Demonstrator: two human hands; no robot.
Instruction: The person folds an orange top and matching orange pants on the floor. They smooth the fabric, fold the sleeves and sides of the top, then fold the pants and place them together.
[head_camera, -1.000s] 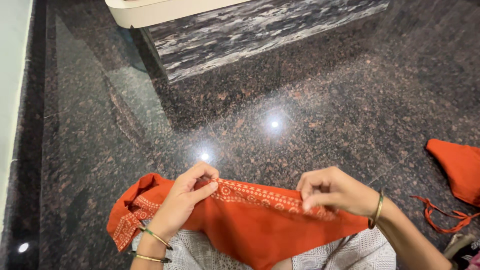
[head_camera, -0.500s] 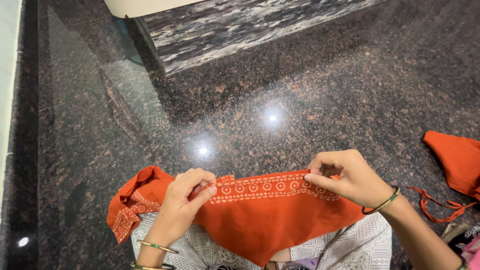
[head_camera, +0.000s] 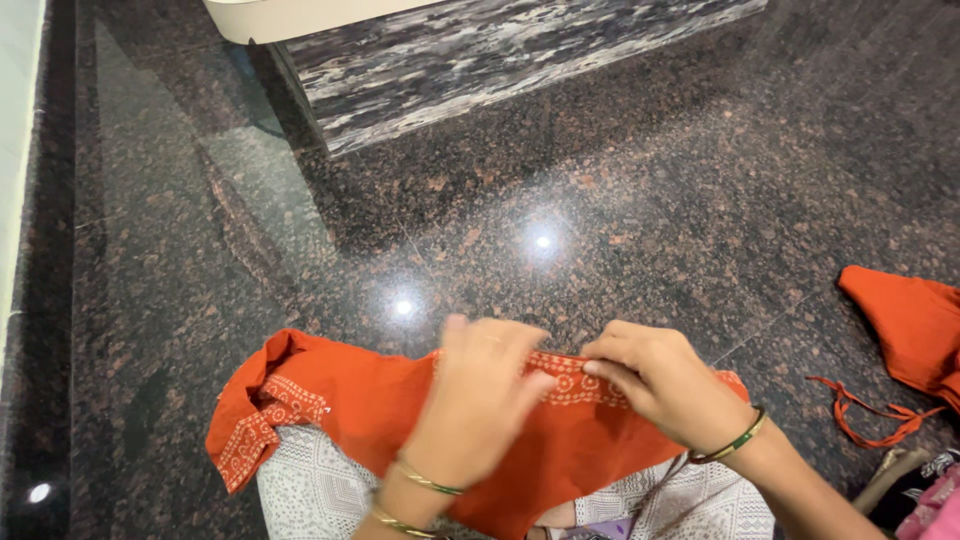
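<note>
An orange cloth (head_camera: 350, 400) with a white-patterned border lies across my lap, over white patterned fabric (head_camera: 310, 490). My left hand (head_camera: 480, 390), blurred from motion, rests on the cloth near its top border, fingers pressed on the fabric. My right hand (head_camera: 660, 380) pinches the patterned border edge just to the right of it. The two hands almost touch. Both wrists carry bangles.
The floor is dark polished speckled granite (head_camera: 600, 200) with light reflections. A marbled stone step (head_camera: 500, 50) rises at the top. Another orange cloth piece (head_camera: 905, 325) with thin strings (head_camera: 870, 415) lies at the right. A pale wall strip runs along the left edge.
My left hand has slid right along the border toward my right hand, which also moved slightly left. The stretch of cloth between them has shortened.
</note>
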